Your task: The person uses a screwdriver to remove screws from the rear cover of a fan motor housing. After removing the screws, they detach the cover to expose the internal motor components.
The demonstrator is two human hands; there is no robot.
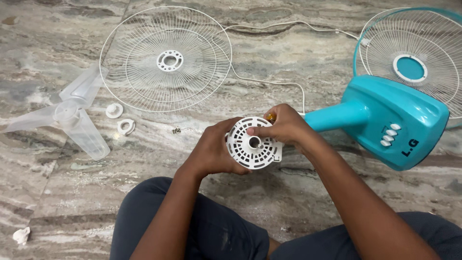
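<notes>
Our right fingers pinched the white vented motor cover, and our left hand cupped its edge above our lap. We judged disassembly far along: wire guard, clear blade and 2 locking nuts already lay on the floor.

Both hands on white motor cover

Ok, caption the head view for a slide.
Both hands, left hand and right hand, hold a round white vented cover above dismantled fan parts.
</notes>
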